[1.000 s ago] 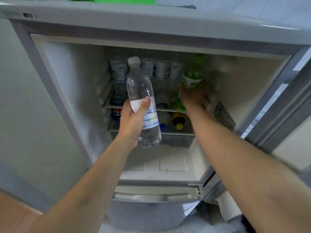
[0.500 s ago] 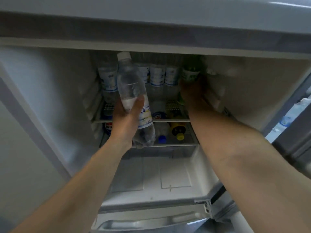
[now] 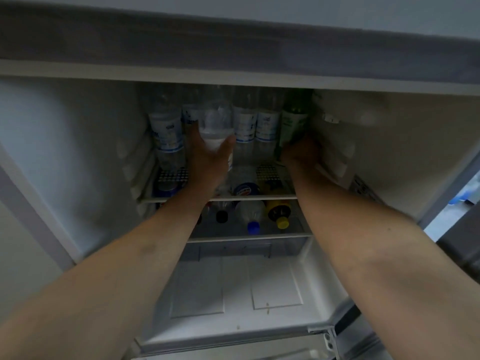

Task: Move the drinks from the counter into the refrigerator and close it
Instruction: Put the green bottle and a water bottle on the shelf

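The refrigerator [image 3: 78, 152] stands open in front of me, dim inside. My left hand [image 3: 207, 162] grips a clear water bottle [image 3: 217, 120] and holds it upright over the upper wire shelf [image 3: 275, 196], among the standing water bottles [image 3: 166, 133]. My right hand [image 3: 298, 154] grips a green bottle [image 3: 293, 120] at its lower part, upright at the right end of that row, close to the right inner wall. Both forearms reach deep into the compartment.
Under the upper shelf lie several bottles on their sides, among them one with a blue cap [image 3: 253, 227] and one with a yellow cap [image 3: 282, 222]. A white drawer cover [image 3: 233, 287] spans the bottom. The open door's edge [image 3: 457, 229] shows at the right.
Both hands have pushed farther into the refrigerator; the water bottle went from tilted in front of the shelf to upright in the row, and the green bottle moved back toward the right wall.
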Tool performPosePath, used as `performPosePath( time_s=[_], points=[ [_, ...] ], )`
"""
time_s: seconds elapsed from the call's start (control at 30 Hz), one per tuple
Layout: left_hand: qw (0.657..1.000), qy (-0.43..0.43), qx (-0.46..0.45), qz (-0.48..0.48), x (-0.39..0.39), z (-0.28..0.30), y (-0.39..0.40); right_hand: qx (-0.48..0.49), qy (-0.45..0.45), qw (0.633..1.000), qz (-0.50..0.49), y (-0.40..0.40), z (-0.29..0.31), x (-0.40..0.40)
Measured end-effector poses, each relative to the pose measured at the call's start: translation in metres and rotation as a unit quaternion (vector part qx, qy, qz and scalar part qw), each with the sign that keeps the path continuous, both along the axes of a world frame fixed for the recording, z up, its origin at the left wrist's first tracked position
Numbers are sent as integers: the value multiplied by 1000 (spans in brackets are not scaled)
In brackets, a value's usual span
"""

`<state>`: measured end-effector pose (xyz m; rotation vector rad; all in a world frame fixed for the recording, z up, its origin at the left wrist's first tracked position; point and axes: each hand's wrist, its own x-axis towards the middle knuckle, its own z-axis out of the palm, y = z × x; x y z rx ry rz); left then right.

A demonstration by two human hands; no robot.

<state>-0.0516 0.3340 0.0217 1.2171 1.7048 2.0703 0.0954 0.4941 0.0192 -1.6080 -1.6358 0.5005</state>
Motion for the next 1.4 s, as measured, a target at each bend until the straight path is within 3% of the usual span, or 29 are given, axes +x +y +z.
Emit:
performPosePath(
  time_s=[0.27,0.43,0.57,0.7,0.9,1.07,1.13,1.23,1.4],
  points=[
    [999,0,-33,25,-27,-3,32,-34,-3,999,13,9,-9,2],
    [984,115,-131,19,-38,-3,23,-26,24,999,26,7,-13,2],
    [954,173,-229,88,-36,-12,7,-6,2,1000,11,-1,-10,-1],
    [973,99,-196,65,-28,-18,7,-16,-56,998,26,-10,-12,-10],
    [974,57,-210,68,-23,-15,21,-23,-42,998,47,-10,-14,-12],
    [957,39,-269,99,-32,-12,30,51,102,991,67,-29,-20,-24],
    [960,-7,-265,89,-29,-17,28,68,131,982,122,-42,-21,-36],
    [962,-76,-252,73,-25,-21,24,10,121,960,254,-57,-18,-58],
    [962,-182,-175,104,-29,-20,3,-40,132,924,357,-76,-12,-92]
  ],
)
